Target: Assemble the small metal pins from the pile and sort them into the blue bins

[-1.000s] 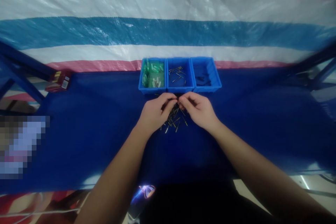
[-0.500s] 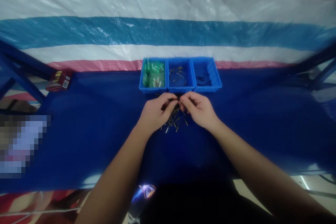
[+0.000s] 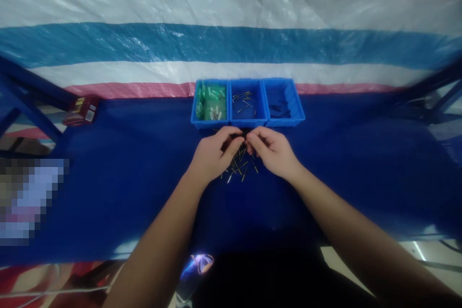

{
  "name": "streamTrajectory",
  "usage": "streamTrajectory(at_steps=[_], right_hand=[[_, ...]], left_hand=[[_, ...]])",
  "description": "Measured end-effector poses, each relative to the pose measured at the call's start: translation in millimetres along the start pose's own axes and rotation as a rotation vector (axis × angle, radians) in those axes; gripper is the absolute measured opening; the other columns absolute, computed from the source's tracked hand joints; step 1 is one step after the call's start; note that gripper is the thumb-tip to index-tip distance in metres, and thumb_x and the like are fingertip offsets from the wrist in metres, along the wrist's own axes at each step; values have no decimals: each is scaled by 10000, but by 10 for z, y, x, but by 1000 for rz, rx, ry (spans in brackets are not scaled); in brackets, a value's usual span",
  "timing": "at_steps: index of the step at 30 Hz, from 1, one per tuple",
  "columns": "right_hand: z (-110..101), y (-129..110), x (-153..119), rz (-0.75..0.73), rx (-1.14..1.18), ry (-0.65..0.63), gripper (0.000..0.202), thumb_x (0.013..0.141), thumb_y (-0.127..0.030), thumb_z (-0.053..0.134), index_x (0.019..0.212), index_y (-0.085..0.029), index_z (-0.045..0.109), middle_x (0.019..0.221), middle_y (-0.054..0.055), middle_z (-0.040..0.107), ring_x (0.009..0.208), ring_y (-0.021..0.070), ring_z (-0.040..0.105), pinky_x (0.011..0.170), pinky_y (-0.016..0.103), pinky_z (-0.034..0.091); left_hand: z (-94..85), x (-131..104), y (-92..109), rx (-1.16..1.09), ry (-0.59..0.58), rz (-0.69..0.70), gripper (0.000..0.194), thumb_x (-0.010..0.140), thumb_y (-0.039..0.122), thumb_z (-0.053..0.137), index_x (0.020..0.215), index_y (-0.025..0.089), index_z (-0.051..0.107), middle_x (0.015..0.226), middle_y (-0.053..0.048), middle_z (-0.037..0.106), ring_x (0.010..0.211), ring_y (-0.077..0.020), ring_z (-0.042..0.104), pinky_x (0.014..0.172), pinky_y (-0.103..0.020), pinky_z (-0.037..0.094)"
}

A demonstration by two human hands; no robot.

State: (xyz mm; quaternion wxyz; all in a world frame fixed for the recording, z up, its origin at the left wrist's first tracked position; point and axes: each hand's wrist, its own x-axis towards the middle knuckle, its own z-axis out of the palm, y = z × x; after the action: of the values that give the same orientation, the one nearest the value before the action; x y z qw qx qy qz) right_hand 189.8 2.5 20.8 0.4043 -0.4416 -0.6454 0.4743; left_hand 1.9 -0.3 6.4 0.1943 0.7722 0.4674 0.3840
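My left hand (image 3: 219, 152) and my right hand (image 3: 270, 148) meet fingertip to fingertip just in front of the blue bins. Both are closed in a pinch; whatever sits between the fingers is too small and dark to name. Under and between them lies a loose pile of thin brass-coloured pins (image 3: 238, 166), partly covered by the hands. The middle blue bin (image 3: 249, 123) holds several similar thin metal pieces (image 3: 246, 101). In the left blue bin (image 3: 210, 124) are small white-and-clear pieces (image 3: 215, 113) and green plastic packing (image 3: 201, 98). Small dark pieces (image 3: 280, 109) lie in the right blue bin (image 3: 300, 111).
A dark red box (image 3: 81, 110) stands at the table's left back corner. The blue tabletop (image 3: 137, 173) stretches to both sides of my arms. Behind it hangs a striped plastic sheet (image 3: 231, 43), with dark blue frame bars (image 3: 36, 106) at the left edge.
Almost nothing differs. Both hands stay pinched together over the pile, with only a very slight shift of the fingers.
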Motion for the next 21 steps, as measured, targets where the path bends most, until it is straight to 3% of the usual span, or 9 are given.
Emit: streamTrajectory(at_steps=[3, 7, 13, 18, 21], right_hand=[[-1, 0, 5, 12, 38, 1, 320, 960, -443, 559, 777, -186, 612, 678, -10, 627, 567, 92, 538, 562, 244, 460], [2, -1, -3, 26, 30, -3, 299, 948, -445, 581, 803, -187, 623, 698, -6, 633, 599, 102, 560, 574, 251, 459], [16, 18, -1, -42, -1, 60, 218, 880, -363, 688, 1008, -189, 664, 727, -15, 626, 619, 114, 563, 602, 272, 476], [13, 0, -3, -93, -124, 139, 159, 885, -335, 673, 847, -182, 687, 732, 3, 666, 628, 118, 581, 590, 263, 477], [15, 0, -7, -145, -166, 167, 123, 863, -301, 699, 913, -189, 699, 715, -12, 653, 620, 116, 580, 594, 259, 483]], left_hand=[[27, -11, -14, -31, 36, 4, 204, 938, 323, 613, 1113, 224, 648, 661, 60, 621, 541, -75, 564, 586, -197, 456], [20, -9, -12, -18, 39, 8, 142, 955, 304, 585, 1036, 218, 664, 748, 33, 684, 599, -82, 612, 613, -200, 468], [1, 4, -12, 22, 18, 27, 142, 968, 291, 568, 1036, 216, 669, 824, 21, 716, 677, -94, 654, 647, -201, 476], [17, -1, -28, 52, 6, 16, 157, 969, 305, 567, 1038, 209, 670, 817, 17, 714, 657, -94, 651, 640, -208, 470], [21, -1, -32, 49, -8, 25, 173, 973, 307, 558, 1048, 202, 674, 826, 4, 719, 674, -105, 660, 648, -216, 477]])
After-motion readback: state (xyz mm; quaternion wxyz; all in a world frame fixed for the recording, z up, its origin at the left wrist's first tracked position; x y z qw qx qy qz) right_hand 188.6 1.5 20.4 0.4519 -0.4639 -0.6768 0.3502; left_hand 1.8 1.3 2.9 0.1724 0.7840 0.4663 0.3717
